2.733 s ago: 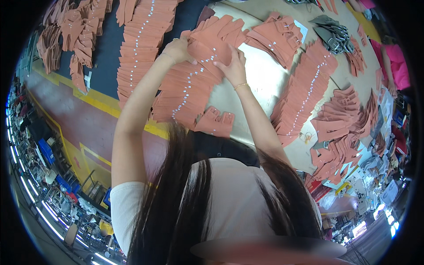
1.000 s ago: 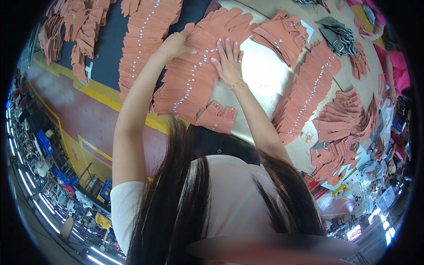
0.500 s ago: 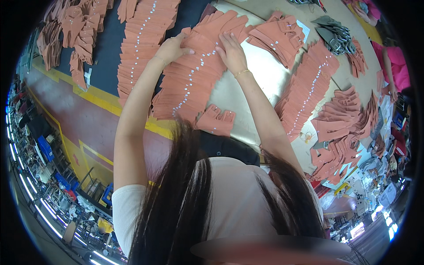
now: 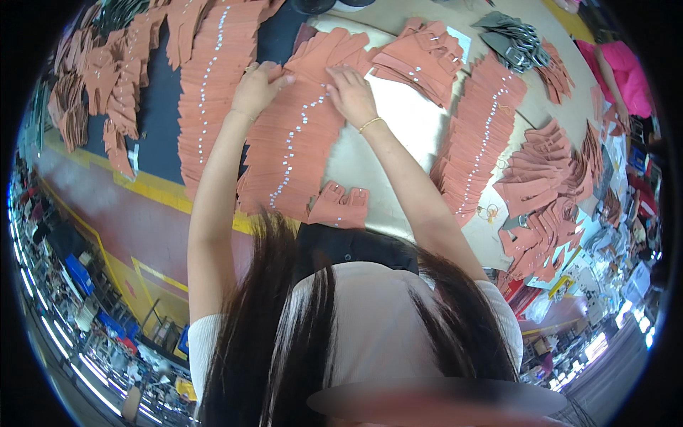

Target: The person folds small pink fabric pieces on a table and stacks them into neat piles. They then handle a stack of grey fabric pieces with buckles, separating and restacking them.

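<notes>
I see one long overlapping row of terracotta-pink cut leather pieces with small silver studs (image 4: 299, 135) running from the far middle of the pale worktable (image 4: 356, 171) back toward my body, and both hands sit at its far end. My left hand (image 4: 257, 87) lies palm-down on the row's upper left edge, fingers loosely curled and pressing the top pieces, not clamped round anything. My right hand (image 4: 351, 92), with a thin gold bangle (image 4: 370, 124) at the wrist, rests just beside it on the same row, fingers spread flat on the pieces. The two hands are close together but not touching.

At the near end of the row lies one small separate bundle of the same pink pieces (image 4: 340, 206), touching the row's edge. I count three more long rows: one to the left on the dark mat (image 4: 213, 78), one further left in looser heaps (image 4: 92, 92), one to the right (image 4: 477, 142). A short fanned stack (image 4: 420, 60) lies beyond my right hand. A pile of grey metal buckles (image 4: 516, 39) sits far right, near a person's pink sleeve (image 4: 626, 71).
</notes>
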`<state>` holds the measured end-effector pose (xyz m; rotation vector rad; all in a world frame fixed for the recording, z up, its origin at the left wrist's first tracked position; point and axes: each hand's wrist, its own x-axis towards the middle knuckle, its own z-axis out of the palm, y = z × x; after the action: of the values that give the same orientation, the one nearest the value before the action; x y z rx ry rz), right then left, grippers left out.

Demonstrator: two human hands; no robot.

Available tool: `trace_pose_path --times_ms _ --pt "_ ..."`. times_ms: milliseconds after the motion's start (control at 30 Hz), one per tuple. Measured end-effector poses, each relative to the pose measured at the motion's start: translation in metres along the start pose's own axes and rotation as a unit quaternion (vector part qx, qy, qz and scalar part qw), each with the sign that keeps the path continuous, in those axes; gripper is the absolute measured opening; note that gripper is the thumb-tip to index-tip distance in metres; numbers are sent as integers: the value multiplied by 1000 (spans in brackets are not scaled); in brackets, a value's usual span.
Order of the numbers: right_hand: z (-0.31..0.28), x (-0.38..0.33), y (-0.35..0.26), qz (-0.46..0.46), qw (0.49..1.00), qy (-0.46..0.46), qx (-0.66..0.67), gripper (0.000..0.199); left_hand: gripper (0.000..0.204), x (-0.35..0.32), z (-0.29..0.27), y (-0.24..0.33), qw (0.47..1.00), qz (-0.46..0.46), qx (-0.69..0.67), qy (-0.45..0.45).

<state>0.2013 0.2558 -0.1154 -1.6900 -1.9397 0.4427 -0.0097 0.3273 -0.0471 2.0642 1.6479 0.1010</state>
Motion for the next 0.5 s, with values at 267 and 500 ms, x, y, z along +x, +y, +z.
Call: trace_pose_path --times_ms 267,500 --pt "-4 -1 -8 -27 996 74 -32 14 27 52 30 11 998 -10 -64 20" --pt "-9 8 -12 60 993 94 49 6 19 63 30 2 995 -28 -89 18"
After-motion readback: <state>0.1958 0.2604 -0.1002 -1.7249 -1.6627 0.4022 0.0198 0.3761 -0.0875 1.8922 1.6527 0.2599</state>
